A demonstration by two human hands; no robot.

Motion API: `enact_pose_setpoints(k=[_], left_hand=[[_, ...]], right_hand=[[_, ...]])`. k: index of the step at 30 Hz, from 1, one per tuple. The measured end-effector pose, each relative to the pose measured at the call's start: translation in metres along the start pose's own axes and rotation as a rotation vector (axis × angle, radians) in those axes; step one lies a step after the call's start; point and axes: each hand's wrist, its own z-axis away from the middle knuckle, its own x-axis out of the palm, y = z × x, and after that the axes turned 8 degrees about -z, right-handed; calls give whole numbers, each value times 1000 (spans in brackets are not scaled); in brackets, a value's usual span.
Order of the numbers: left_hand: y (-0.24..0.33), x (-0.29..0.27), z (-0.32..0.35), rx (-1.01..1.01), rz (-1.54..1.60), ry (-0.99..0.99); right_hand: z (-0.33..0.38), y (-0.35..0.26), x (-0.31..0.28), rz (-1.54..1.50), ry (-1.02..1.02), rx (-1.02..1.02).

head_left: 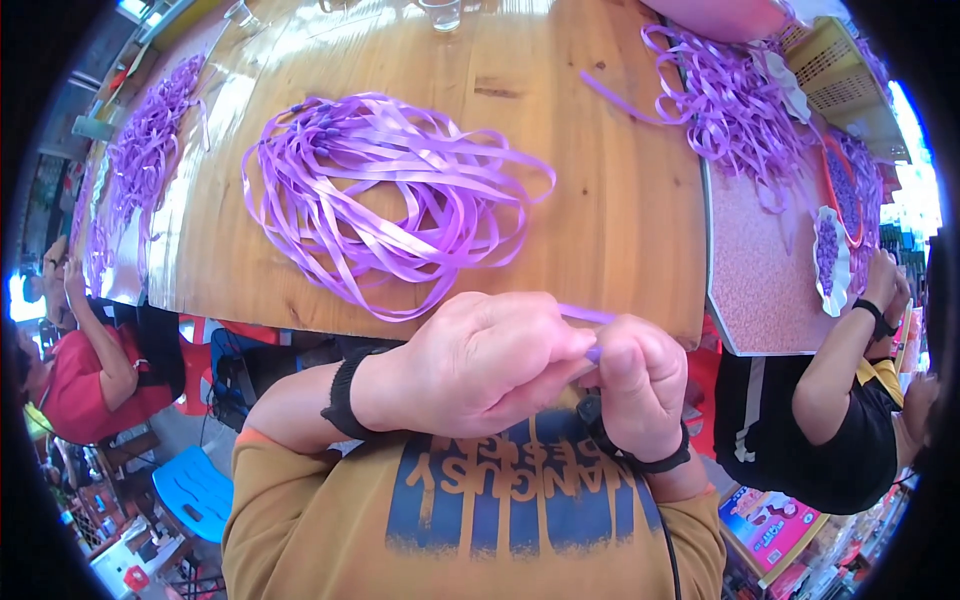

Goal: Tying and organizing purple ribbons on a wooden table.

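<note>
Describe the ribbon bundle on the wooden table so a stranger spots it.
Start at the wooden table before the person. Near its middle lies the looped purple ribbon bundle. Unlike the left pile and right pile, it lies wholly on wood.

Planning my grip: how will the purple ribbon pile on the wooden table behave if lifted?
The purple ribbon pile is likely floppy: it lies in loose curves. Its sheen suggests it may be slippery. It overlaps itself, so it may tangle.

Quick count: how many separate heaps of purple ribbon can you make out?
3 clear ones: the looped heap on the wooden table, the left heap and the right heap. Others may be hidden or merged near the right one.
</note>
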Motion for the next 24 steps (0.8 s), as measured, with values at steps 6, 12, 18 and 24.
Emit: enact_pose_setpoints(k=[6,12,18,24], left_hand=[[-3,-1,7,86,-39,-68],[-9,-12,-5,-87,155,-146],[-4,-3,2,-79,27,3],[-5,2,5,-131,14,81]], right_hand=[[2,2,1,-10,-36,-8],[-3,0,0,-179,-88,42],[-8,6,10,-56,11,-48],[-14,14,12,182,28,-268]])
